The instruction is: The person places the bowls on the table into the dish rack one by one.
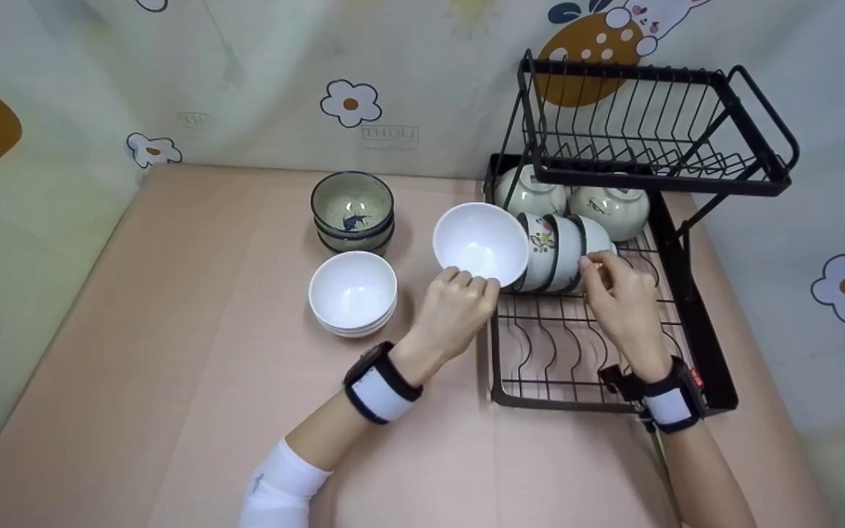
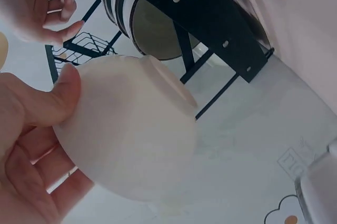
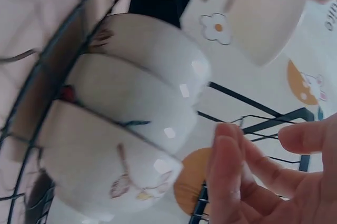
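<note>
My left hand (image 1: pixel 455 312) grips a plain white bowl (image 1: pixel 480 238) by its near rim, beside the left edge of the rack. In the left wrist view the thumb lies on one side of this bowl (image 2: pixel 126 129) and the fingers curl round the other. My right hand (image 1: pixel 622 312) is over the rack's lower tier, close to the right end of a row of flower-patterned bowls (image 1: pixel 540 253) lying on their sides. The right wrist view has its loosely bent fingers (image 3: pixel 226 155) holding nothing, beside the patterned bowls (image 3: pixel 110 155).
Two pale upturned bowls (image 1: pixel 617 209) sit at the back of the black dish rack (image 1: pixel 701 352), under its upper tier (image 1: pixel 642 180). On the table to the left stand a stack of white bowls (image 1: pixel 353 293) and a stack of dark-rimmed greenish bowls (image 1: pixel 353 205).
</note>
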Motion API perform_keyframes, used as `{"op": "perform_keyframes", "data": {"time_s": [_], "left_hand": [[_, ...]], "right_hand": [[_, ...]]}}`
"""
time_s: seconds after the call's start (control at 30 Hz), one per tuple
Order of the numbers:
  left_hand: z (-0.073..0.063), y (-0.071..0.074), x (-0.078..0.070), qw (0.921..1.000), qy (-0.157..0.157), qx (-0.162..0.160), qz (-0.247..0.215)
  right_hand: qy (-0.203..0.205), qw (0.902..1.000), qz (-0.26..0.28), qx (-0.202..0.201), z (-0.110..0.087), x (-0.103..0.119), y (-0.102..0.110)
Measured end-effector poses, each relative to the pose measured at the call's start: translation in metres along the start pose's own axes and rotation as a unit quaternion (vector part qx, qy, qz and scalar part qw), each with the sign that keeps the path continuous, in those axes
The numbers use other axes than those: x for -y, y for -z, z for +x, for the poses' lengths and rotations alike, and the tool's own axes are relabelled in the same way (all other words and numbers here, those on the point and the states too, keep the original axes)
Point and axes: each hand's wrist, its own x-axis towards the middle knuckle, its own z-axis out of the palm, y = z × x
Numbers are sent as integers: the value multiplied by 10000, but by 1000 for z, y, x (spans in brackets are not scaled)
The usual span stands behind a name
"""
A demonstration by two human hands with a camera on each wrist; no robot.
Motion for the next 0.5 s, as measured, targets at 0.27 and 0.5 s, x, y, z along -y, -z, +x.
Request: {"op": "perform_keyframes", "data": {"time_s": [0.27,0.5], "left_hand": [[11,-12,-10,9974,-494,-452,-266],[15,-18,-16,9908,-771,-941,-594]], "right_hand": [[-317,9986,185,368,0,6,3],[-997,9867,879,932,0,7,7]]}}
